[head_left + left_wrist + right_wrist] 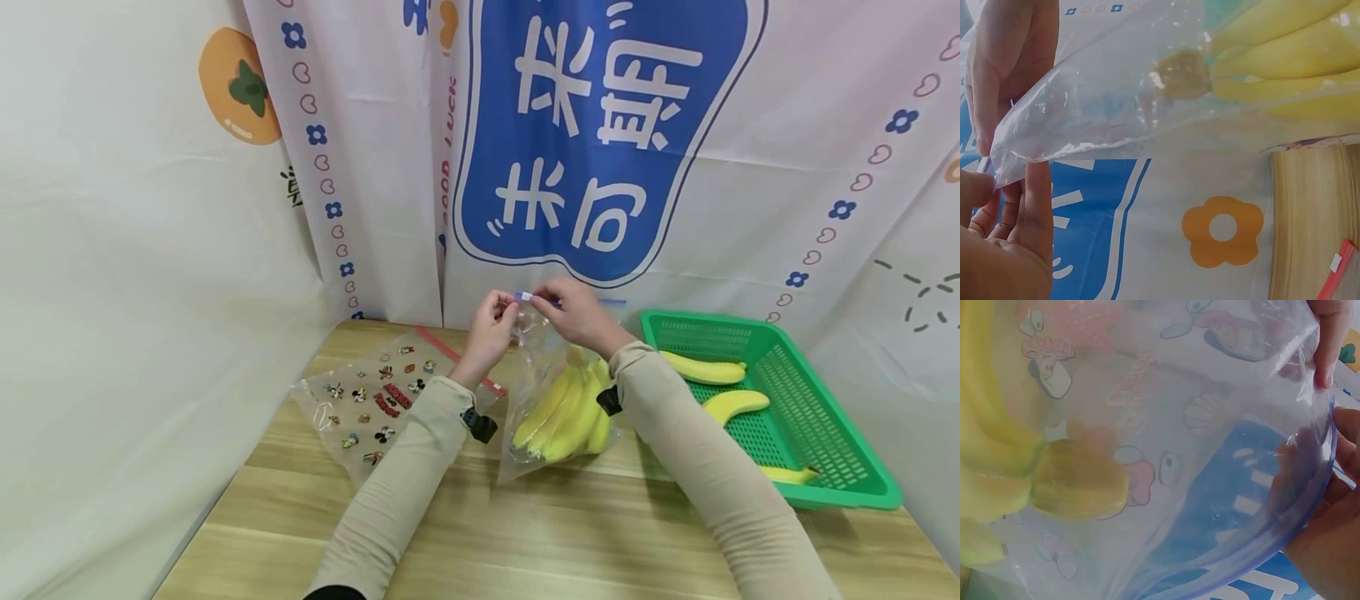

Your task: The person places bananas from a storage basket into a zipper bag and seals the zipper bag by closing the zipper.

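Note:
A clear slider zip bag (525,417) with a bunch of yellow bananas (562,412) inside stands on the table, its purple zip edge at the top. My left hand (489,333) pinches one top corner of this bag between thumb and fingers. Right beside it, my right hand (581,317) pinches the zip edge, fingertips at the white slider (527,297). The bag's plastic is bunched near the left fingertips in the left wrist view. From the right wrist, the purple zip strip (1260,556) curves down from the fingers, and cartoon prints show on the plastic.
Flat on the table (525,542) at the left lies another clear printed bag (341,417) with a red zip strip (435,340). A green basket (832,417) at the right holds several loose bananas (738,404). A printed white cloth (390,208) hangs behind the table.

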A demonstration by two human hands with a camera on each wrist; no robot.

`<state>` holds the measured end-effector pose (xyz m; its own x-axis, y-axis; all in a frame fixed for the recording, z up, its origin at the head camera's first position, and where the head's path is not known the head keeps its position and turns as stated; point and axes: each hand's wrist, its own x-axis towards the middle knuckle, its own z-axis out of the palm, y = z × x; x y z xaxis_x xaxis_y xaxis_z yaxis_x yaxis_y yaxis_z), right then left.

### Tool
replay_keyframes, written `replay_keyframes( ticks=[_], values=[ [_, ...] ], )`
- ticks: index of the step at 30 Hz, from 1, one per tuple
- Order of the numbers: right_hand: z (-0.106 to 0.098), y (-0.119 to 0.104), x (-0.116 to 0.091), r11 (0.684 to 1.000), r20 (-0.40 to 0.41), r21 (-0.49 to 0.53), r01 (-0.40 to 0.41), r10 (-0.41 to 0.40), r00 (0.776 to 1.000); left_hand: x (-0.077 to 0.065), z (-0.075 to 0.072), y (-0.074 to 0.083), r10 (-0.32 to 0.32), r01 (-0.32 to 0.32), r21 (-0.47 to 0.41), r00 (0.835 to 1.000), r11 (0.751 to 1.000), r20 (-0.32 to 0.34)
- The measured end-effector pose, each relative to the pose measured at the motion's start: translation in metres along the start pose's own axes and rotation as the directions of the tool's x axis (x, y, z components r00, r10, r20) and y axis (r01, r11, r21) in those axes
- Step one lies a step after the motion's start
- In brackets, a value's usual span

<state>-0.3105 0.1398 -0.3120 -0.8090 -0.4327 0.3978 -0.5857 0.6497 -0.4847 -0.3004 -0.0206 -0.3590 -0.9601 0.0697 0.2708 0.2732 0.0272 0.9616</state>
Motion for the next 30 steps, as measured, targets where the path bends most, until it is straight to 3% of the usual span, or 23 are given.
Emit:
replay_keyframes(
  ticks=[10, 18, 24, 30],
  values=[
    [0.0033, -0.0033, -0.0008, 1.0, 0.042, 0.013, -0.001, 0.001, 0.999, 0.0003, -0.0034, 0.0029, 0.012, -0.011, 0.065, 1.0, 0.998, -0.026],
    [0.0064, -0.0055, -0.002, 0.999, 0.084, 0.03, -0.014, 0.011, 0.996, -0.0001, -0.0068, 0.0011, 0.095, -0.092, 0.076, 0.995, 0.993, -0.037],
    [0.0095, -0.0041, -0.002, 0.999, 0.075, 0.021, 0.048, -0.049, 0.996, -0.0021, -0.0077, 0.0012, 0.114, -0.11, 0.08, 0.992, 0.991, -0.048],
    [0.0102, -0.0043, -0.0019, 0.993, 0.056, 0.003, 0.117, -0.117, 0.992, -0.0028, -0.0077, 0.0023, 0.152, -0.143, 0.138, 0.986, 0.98, -0.062]
  ],
)
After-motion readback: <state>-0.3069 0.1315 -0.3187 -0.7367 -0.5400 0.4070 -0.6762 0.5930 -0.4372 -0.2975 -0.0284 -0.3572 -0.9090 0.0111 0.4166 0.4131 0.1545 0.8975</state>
